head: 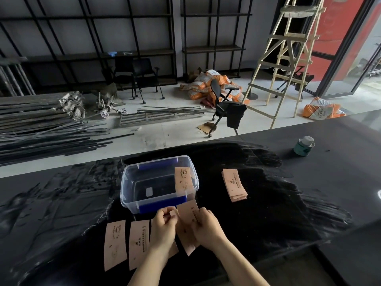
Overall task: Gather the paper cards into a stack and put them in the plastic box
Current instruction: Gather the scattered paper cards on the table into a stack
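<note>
A clear plastic box (pixel 127 182) with blue clips stands open on the black table. One pale pink paper card (pixel 184 180) leans against its right wall. A stack of cards (pixel 234 184) lies to the right of the box. Two single cards (pixel 115 244) (pixel 138 243) lie flat at the near left. My right hand (pixel 208 226) holds a card (pixel 188 212) just in front of the box. My left hand (pixel 164 226) pinches another card's edge beside it, over further cards partly hidden below both hands.
A small teal-labelled tin (pixel 304 145) stands at the table's far right. Beyond the table's far edge the floor holds metal bars, office chairs, orange sacks and a wooden ladder.
</note>
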